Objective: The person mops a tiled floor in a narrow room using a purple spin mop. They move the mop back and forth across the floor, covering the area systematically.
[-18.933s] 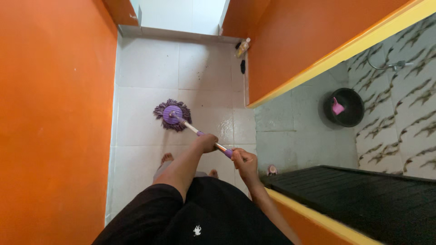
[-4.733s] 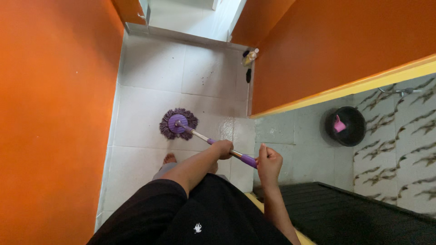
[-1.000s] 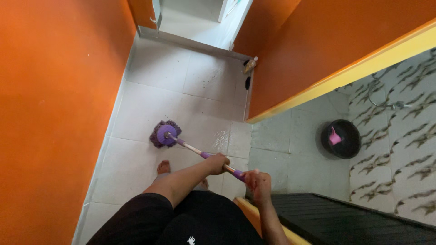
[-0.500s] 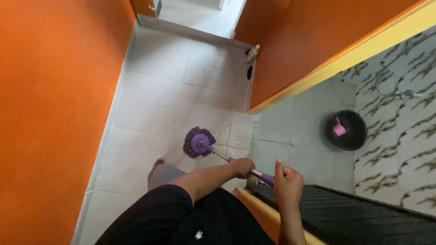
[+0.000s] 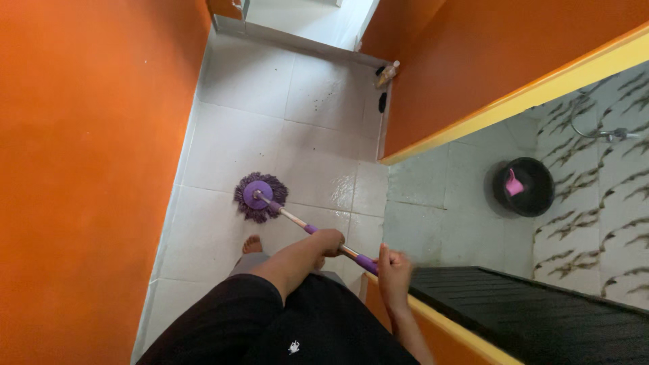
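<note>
A mop with a round purple head (image 5: 260, 197) rests on the white tiled floor (image 5: 250, 135) of a narrow corridor. Its pole (image 5: 318, 234) is white with purple sections and slants toward me. My left hand (image 5: 329, 241) is closed around the middle of the pole. My right hand (image 5: 394, 272) grips the purple upper end, closer to my body. My bare foot (image 5: 252, 244) shows on the tiles just below the mop head.
Orange walls (image 5: 88, 169) close in on both sides. A bottle (image 5: 387, 73) and a dark object (image 5: 382, 102) stand at the right wall's base. To the right, a bathroom holds a black bucket (image 5: 524, 186) with a pink scoop. A black surface (image 5: 534, 318) lies at lower right.
The mop head has slid left and slightly away from me across the tiles since half a second ago. Both hands stay on the pole.
</note>
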